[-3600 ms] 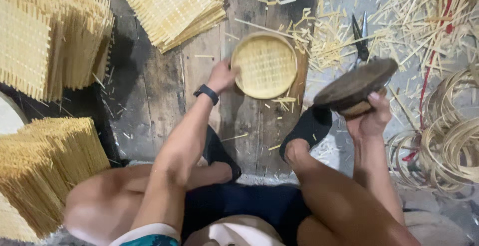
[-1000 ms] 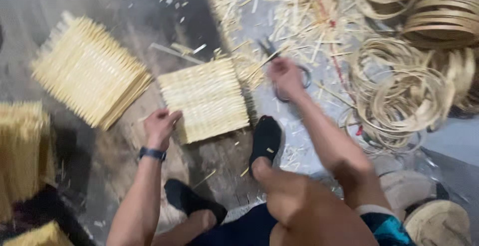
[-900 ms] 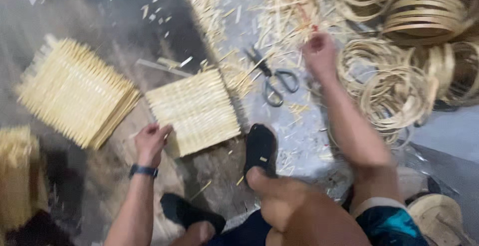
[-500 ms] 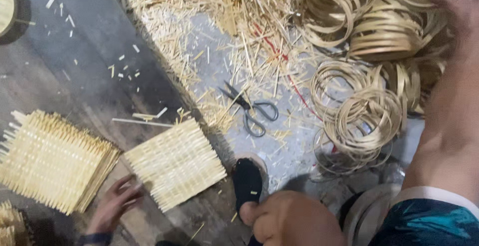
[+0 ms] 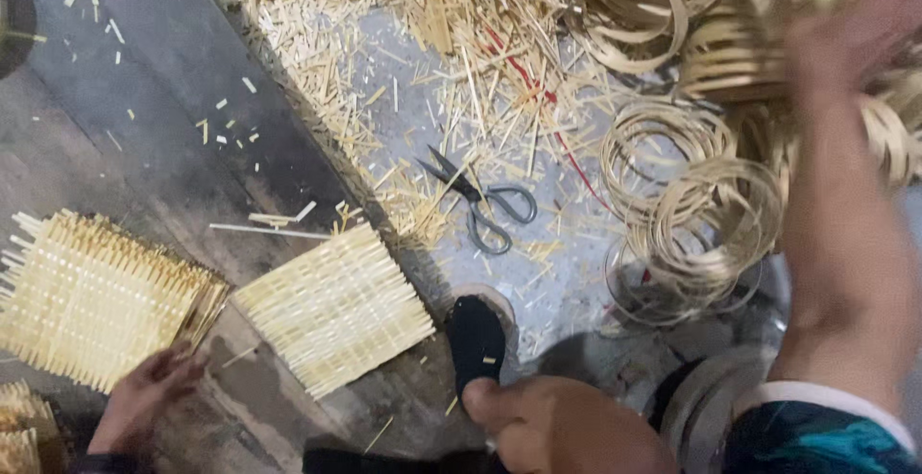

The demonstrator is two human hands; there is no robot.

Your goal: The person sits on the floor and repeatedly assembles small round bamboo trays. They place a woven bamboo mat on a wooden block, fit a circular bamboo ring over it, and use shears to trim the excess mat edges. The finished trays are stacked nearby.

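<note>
Rings of thin bamboo strip (image 5: 711, 215) lay heaped at the far right of the floor, and your right hand (image 5: 845, 42) was up among them, too blurred for me to tell whether it was spread or closed on one. They looked light and springy to me, easy to pull out of round and inclined to snag on each other, so a hold on the rim of one hoop would probably lift it cleaner than a grab into the heap.

Your left hand (image 5: 144, 397) rested low at the left with loosely curled fingers, gripping nothing, right at the near edge of a thick stack of woven mats (image 5: 96, 291). Just beside that stack, a single square woven mat (image 5: 331, 306) lay flat on the dark boards (image 5: 144, 99). It looked stiff enough to lift by one edge, though its loose strip ends seemed brittle.

A pair of scissors (image 5: 485, 207) lay blades apart on the grey floor (image 5: 567, 282), between the single mat and the rings. Offcut slivers (image 5: 384, 42) were strewn thickly beyond them. Your black-socked foot (image 5: 477, 340) was planted near the mat's right corner.
</note>
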